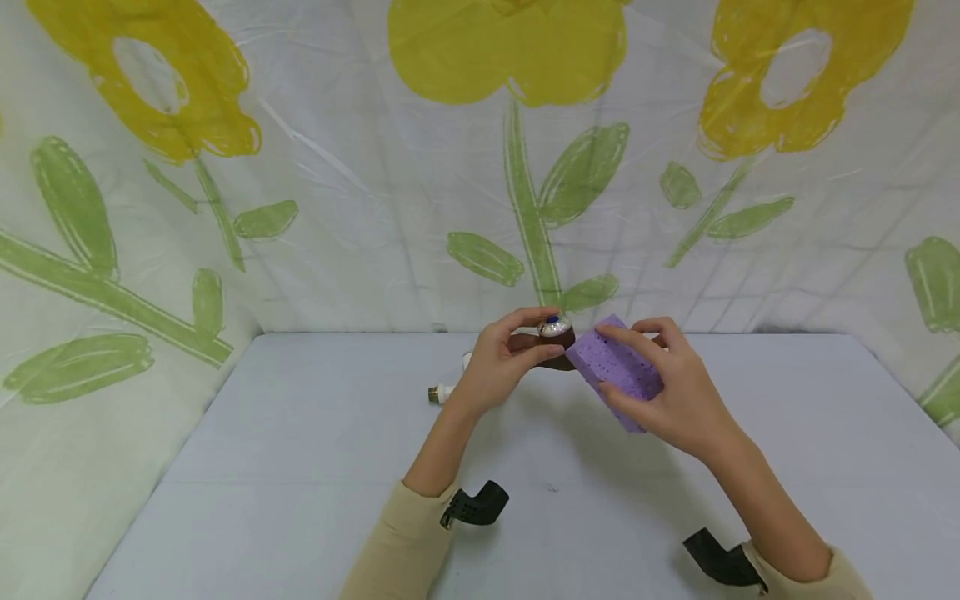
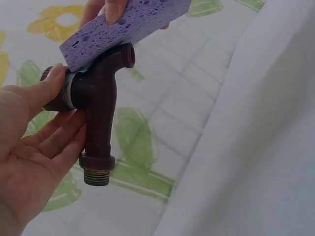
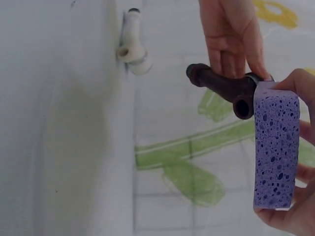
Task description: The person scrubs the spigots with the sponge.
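Note:
My left hand (image 1: 501, 364) grips a dark brown plastic tap (image 2: 98, 105) with a threaded metal end, held above the table; the same tap (image 1: 553, 342) shows a silver cap with a blue centre in the head view. My right hand (image 1: 660, 392) holds a purple porous sponge (image 1: 615, 371) by its long sides. One end of the sponge (image 2: 125, 24) presses against the tap's top near its spout. In the right wrist view the sponge (image 3: 275, 147) stands beside the spout of the tap (image 3: 224, 88).
A white plastic tap (image 3: 132, 49) lies on the pale grey table (image 1: 315, 450) just behind my left hand, also seen as the white tap (image 1: 444, 390). A flower-printed plastic sheet (image 1: 375, 183) walls in the table at back and sides.

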The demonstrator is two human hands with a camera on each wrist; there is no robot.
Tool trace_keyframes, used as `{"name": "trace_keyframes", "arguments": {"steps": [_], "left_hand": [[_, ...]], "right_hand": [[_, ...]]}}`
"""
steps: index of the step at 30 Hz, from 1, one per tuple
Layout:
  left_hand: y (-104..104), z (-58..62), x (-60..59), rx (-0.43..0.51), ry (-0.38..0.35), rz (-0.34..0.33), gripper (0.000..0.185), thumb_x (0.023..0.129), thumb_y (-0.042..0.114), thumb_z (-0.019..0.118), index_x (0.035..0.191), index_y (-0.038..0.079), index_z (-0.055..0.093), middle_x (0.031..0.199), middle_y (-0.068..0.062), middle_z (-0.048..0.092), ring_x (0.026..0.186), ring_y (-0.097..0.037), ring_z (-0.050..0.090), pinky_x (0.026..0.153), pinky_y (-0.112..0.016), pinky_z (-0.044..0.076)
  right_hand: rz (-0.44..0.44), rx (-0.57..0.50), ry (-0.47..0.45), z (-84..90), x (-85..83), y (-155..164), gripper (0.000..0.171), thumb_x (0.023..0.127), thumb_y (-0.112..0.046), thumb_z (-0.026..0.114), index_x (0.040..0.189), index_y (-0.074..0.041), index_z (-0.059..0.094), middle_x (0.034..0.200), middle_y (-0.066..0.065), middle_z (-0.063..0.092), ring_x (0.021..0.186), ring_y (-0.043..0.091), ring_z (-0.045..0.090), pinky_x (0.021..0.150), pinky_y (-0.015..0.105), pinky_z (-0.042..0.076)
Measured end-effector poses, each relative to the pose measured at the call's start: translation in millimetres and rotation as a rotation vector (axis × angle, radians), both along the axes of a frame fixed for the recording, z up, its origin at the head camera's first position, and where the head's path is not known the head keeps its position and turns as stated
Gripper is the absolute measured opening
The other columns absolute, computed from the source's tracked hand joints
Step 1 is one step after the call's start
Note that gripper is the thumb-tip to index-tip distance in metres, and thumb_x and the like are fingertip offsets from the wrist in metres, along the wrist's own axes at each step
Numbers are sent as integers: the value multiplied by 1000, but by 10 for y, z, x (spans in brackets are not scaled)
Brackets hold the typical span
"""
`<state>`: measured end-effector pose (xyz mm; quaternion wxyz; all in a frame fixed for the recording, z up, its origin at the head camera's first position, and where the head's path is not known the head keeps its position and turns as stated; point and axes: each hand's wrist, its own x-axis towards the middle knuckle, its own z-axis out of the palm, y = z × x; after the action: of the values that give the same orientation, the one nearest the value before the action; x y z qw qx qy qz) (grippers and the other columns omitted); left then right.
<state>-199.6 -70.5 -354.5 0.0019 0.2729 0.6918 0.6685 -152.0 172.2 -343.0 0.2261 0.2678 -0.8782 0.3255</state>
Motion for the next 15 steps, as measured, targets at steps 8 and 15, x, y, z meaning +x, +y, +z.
{"name": "trace_keyframes", "arguments": {"steps": [8, 15], "left_hand": [[-2, 15, 17, -21, -2, 4, 41, 99, -7, 67, 140, -7, 60, 131, -27, 61, 109, -37, 74, 85, -32, 64], [-5, 36, 26, 40, -24, 34, 41, 100, -9, 65, 141, -9, 58, 133, -28, 59, 116, -45, 70, 86, -29, 63]], "right_hand": [[33, 30, 30, 28, 14, 11, 63, 75, -11, 89, 135, -18, 70, 122, 16, 54, 96, 30, 58, 65, 38, 58], [25, 38, -45, 80, 36, 73, 65, 75, -12, 90, 136, -24, 70, 124, 10, 53, 98, 29, 57, 67, 36, 56]]}}
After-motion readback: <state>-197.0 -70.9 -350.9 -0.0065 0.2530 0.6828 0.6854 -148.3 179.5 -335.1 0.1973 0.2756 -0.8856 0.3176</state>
